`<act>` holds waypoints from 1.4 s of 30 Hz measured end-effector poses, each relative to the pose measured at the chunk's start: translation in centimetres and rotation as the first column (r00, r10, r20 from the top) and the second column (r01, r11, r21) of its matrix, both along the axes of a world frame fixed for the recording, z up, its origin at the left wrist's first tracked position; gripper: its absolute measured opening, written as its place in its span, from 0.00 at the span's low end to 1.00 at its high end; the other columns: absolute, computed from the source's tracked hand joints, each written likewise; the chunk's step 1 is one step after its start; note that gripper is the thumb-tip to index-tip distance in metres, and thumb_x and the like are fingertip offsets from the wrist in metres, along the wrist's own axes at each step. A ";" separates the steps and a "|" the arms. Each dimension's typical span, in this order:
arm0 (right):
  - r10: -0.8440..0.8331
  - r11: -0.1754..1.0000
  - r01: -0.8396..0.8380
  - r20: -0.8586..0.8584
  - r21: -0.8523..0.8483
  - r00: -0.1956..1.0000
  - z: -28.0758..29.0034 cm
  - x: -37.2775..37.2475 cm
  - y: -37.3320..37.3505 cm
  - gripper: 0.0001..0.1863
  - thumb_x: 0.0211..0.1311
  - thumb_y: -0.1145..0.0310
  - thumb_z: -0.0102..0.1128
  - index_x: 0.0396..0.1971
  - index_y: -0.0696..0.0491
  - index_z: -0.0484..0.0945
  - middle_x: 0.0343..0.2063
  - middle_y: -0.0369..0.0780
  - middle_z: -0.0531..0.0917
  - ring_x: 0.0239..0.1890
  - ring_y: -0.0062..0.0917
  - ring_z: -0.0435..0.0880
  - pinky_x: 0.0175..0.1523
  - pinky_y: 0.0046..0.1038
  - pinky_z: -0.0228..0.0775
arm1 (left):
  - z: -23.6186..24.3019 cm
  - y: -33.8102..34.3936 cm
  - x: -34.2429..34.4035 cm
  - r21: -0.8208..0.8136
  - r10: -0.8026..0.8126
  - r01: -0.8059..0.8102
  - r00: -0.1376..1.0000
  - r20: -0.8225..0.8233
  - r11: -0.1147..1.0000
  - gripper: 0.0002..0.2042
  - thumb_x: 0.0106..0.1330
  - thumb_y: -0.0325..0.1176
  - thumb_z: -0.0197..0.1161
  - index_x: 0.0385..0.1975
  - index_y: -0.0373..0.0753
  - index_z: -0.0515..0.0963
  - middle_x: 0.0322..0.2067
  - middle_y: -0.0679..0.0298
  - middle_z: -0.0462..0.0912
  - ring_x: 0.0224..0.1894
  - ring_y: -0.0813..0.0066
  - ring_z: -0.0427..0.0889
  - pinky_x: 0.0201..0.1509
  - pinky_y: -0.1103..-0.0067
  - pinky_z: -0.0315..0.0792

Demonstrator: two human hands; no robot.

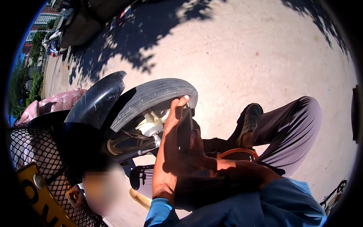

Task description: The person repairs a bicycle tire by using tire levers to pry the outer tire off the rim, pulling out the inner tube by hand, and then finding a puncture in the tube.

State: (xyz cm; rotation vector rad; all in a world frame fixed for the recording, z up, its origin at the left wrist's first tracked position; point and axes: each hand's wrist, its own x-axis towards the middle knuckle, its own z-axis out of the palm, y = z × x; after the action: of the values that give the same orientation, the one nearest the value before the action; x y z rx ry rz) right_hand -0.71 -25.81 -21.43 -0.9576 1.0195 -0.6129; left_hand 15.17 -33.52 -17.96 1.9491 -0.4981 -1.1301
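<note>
A grey-black tyre on a wheel with a pale hub stands before me, beside a glossy black mudguard. My left hand grips the tyre's inner edge at the right, thumb or fingertip near the rim. Just below, in shadow, my right hand is closed on a thin metal rod that reaches up along the rim. An orange curved tube, perhaps a hose, lies behind my right forearm.
A black mesh basket with a yellow plate fills the lower left, near pink patterned cloth. My bent leg and shoe are at right on pale, tree-shaded pavement. Parked vehicles stand at upper left; wheeled equipment sits lower right.
</note>
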 end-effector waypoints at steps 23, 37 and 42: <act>0.212 0.977 -0.192 -0.279 0.096 0.937 -15.2 -5.8 -12.3 0.19 0.70 0.55 0.53 0.27 0.56 0.78 0.18 0.34 0.76 0.23 0.20 0.70 0.33 0.27 0.64 | -2.6 0.4 -2.0 0.332 -0.338 0.115 0.548 0.765 0.936 0.27 0.50 0.52 0.73 0.27 0.28 0.77 0.27 0.43 0.81 0.35 0.45 0.80 0.45 0.59 0.71; 0.307 0.862 -0.298 0.044 0.409 0.951 -8.5 -2.9 -14.9 0.15 0.74 0.60 0.47 0.34 0.55 0.78 0.19 0.33 0.77 0.18 0.15 0.68 0.25 0.20 0.62 | -1.1 -0.9 -1.4 0.324 -0.191 -0.025 0.764 0.616 0.946 0.26 0.52 0.54 0.70 0.31 0.32 0.84 0.33 0.45 0.85 0.39 0.50 0.85 0.47 0.66 0.75; 0.243 0.869 -0.287 0.156 0.404 0.957 -8.8 -0.2 -14.9 0.14 0.76 0.63 0.44 0.43 0.57 0.74 0.38 0.40 0.83 0.27 0.16 0.74 0.31 0.20 0.69 | -3.8 0.7 -1.2 0.245 -0.161 -0.023 0.696 0.700 0.969 0.26 0.51 0.58 0.70 0.24 0.34 0.84 0.23 0.48 0.83 0.32 0.49 0.84 0.41 0.65 0.75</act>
State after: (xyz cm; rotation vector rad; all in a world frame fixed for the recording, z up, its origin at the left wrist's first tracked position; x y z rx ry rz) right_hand -0.90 -40.75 -30.25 -0.6558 0.8628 -0.1907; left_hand 13.95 -32.82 -21.79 2.5912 -0.8836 -0.4163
